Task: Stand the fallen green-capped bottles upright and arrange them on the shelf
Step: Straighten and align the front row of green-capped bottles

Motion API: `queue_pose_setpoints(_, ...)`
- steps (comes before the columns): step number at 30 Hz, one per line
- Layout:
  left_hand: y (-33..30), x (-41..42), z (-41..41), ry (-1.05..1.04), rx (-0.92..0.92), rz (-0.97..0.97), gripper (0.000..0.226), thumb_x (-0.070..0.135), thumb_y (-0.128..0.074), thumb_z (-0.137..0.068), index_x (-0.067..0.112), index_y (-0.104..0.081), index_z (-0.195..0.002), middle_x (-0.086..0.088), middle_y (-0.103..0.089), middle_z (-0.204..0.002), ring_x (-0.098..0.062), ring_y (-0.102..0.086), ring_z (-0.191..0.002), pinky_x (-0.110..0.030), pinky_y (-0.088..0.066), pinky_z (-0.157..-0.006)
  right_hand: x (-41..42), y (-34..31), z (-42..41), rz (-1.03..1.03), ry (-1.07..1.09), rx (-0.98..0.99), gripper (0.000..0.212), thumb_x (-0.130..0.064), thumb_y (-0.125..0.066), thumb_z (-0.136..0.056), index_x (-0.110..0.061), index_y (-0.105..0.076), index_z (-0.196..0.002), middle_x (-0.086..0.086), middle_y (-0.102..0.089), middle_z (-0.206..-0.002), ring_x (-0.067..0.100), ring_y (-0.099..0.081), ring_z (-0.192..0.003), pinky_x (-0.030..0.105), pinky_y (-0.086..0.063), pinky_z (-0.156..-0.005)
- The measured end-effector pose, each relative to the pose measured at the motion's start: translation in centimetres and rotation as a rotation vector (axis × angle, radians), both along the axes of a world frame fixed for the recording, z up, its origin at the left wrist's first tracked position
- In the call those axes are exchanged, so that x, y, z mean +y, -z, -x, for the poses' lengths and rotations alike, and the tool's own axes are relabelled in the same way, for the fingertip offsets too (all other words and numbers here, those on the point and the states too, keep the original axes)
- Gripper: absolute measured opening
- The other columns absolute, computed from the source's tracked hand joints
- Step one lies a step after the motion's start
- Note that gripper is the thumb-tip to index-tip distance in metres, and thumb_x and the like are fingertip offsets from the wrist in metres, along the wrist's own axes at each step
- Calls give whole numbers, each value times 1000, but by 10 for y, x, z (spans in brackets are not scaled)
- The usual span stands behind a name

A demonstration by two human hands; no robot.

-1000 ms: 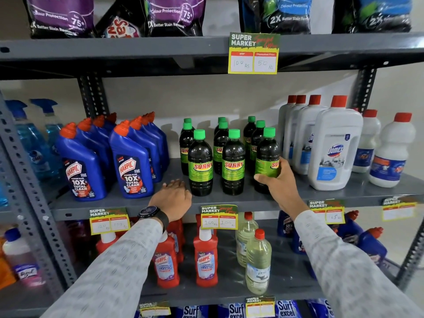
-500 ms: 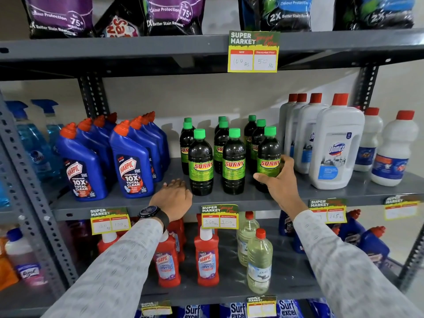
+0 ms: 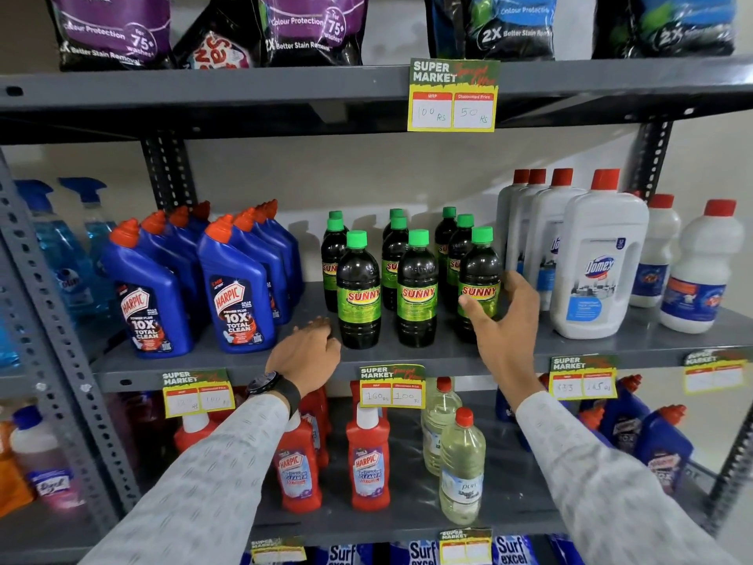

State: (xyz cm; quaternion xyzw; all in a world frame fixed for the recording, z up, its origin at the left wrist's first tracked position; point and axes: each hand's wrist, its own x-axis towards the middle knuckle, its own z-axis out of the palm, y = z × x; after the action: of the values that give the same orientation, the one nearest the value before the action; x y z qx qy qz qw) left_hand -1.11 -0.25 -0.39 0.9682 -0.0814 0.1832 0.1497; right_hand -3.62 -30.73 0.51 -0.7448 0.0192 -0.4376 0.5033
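Several dark bottles with green caps and green "Sunny" labels stand upright in three rows on the middle shelf. The front ones are the left bottle, the middle bottle and the right bottle. My right hand is around the front right bottle with fingers spread; the thumb lies over its label and the fingers sit just past its right side, a loose hold at most. My left hand rests palm down on the shelf edge, just left of the front left bottle, holding nothing.
Blue Harpic bottles stand close on the left and white red-capped Domex bottles close on the right. Price tags hang on the shelf edge. Red Harpic bottles and clear bottles fill the shelf below.
The front right bottle's label has turned to face forward. My right hand has loosened from a firm grip on it to spread fingers. The left hand has stayed put.
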Motion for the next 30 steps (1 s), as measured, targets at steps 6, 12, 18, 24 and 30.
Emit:
queue_pose_setpoints(6, -17, -11, 9, 111, -66, 715, 70, 40, -62, -83, 30, -45, -150, 6, -64, -135, -2, -58, -106, -23, -42, -90, 46, 1, 16, 221, -23, 8, 54, -35, -79, -88, -23, -56, -136, -8, -61, -119, -1, -59, -105, 34, -57, -91)
queue_pose_setpoints(12, -19, -31, 1, 168, 14, 678, 86, 52, -86, -65, 29, -49, -139, 12, -66, -124, -10, -61, -113, -32, -47, -99, 72, 2, -1, 233, -113, 281, 85, -36, -89, -78, -13, -44, -146, 5, -65, -134, 28, -60, -126, 41, -48, -101)
queue_pose_setpoints(18, -13, -11, -1, 172, -28, 710, 75, 43, -87, -69, 29, -53, -135, 17, -67, -116, 0, -62, -105, -26, -47, -95, 78, 3, -6, 258, -124, 287, 80, -38, -88, -78, -17, -47, -143, 2, -70, -126, 27, -64, -118, 40, -50, -95)
queue_pose_setpoints(24, -9, 1, 3, 184, -85, 760, 73, 39, -86, -73, 33, -51, -138, 19, -65, -114, 1, -61, -106, -25, -47, -95, 84, 5, -7, 257, -152, 269, 81, -39, -87, -78, -19, -46, -144, -2, -70, -124, 22, -65, -114, 42, -53, -96)
queue_pose_setpoints(30, -6, 3, 4, 230, -79, 803, 81, 32, -87, -74, 35, -45, -144, 29, -59, -113, 15, -55, -107, -11, -42, -88, 85, 7, -9, 233, -156, 250, 83, -39, -90, -75, -20, -47, -144, -10, -66, -116, 9, -58, -102, 30, -48, -90)
